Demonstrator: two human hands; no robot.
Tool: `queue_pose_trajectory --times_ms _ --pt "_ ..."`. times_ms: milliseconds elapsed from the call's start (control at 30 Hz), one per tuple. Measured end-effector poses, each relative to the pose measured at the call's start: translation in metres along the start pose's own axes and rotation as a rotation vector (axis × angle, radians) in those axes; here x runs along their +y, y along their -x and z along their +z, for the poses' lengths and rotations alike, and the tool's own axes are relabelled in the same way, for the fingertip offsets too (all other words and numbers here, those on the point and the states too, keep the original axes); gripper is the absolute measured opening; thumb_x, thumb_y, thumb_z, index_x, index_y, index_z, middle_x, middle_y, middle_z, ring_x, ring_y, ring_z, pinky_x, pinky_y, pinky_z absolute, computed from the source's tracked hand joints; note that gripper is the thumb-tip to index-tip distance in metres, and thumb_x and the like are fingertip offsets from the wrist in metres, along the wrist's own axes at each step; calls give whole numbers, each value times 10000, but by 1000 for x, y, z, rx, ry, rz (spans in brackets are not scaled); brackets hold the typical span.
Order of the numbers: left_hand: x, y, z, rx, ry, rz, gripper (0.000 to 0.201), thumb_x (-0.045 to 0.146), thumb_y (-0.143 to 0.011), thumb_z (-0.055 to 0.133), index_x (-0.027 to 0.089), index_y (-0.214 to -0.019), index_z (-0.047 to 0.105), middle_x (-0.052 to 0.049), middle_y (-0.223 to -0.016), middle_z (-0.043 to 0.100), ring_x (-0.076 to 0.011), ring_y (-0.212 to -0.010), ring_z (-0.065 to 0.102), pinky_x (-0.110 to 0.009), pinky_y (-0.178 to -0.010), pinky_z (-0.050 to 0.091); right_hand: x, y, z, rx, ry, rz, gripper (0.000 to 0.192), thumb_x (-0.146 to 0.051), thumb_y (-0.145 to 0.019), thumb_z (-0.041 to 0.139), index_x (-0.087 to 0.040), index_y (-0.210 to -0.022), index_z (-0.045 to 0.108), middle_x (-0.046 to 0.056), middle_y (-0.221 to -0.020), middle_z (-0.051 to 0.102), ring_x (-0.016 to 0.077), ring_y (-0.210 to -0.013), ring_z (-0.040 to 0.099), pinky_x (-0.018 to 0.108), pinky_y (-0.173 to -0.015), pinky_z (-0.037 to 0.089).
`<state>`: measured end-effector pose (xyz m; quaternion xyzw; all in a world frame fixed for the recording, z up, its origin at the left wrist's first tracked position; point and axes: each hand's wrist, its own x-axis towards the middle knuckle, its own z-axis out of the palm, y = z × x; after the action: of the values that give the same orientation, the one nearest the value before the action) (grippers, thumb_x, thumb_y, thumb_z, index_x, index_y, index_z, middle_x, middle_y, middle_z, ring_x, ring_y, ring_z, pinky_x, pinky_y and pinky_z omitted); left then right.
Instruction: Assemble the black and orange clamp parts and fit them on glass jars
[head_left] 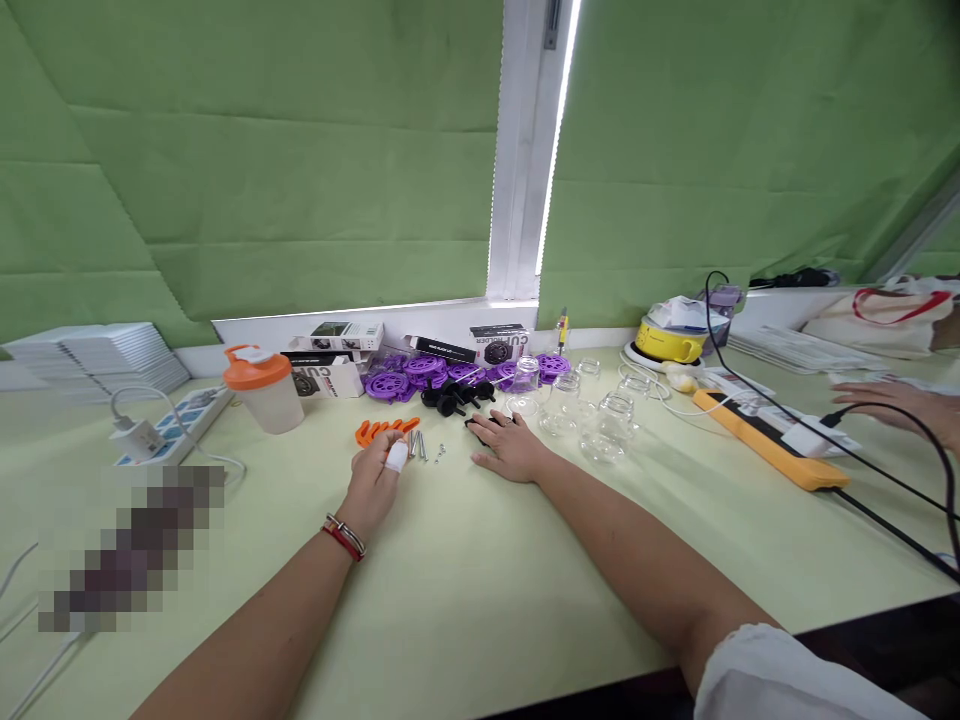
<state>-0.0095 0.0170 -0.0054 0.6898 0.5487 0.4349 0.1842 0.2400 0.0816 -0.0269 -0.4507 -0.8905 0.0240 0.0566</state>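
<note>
Screws [421, 447] beside left hand [373, 487]; box [496, 343] lettering, perhaps "CUPHOLDER".

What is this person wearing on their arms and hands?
Both forearms are bare. The left hand has a white wrap, like a bandage or finger cot, on one fingertip, and the left wrist carries a red band beside a thin, paler one. The right hand seems to have a dark ring on one finger. A white sleeve covers the right upper arm.
</note>
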Motion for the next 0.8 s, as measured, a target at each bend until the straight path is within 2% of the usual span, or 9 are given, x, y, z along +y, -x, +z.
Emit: queue_pose_trajectory --times_ms 400,633,800 --pt "-5 -1 0 28 -48 -21 287 402 -888 340 221 -960 552 -26 -853 601 -198 -792 550 -380 -782 407 -1 1 -1 -2 -15 9 715 -651 -851 166 -267 -1454 144 29 -1514 166 355 -1360 140 577 -1059 64" --pt "-4 -1 0 13 -28 -35 288 388 -886 349 226 -1005 556 -32 -903 610 -206 -837 558 -393 -808 402 -3 4 -1 38 -21 14 711 -634 -859 190 -236 -1448 187 49 -1509 183 328 -1367 141 529 -1080 42" --pt "-8 -2 0 33 -20 -26 285 385 -873 369 218 -1009 556 -44 -917 613 -219 -860 569 -396 -805 406 -5 7 -3 112 -13 8 666 -580 -880 237 -201 -1427 253 77 -1482 263 298 -1351 199 489 -1085 72"
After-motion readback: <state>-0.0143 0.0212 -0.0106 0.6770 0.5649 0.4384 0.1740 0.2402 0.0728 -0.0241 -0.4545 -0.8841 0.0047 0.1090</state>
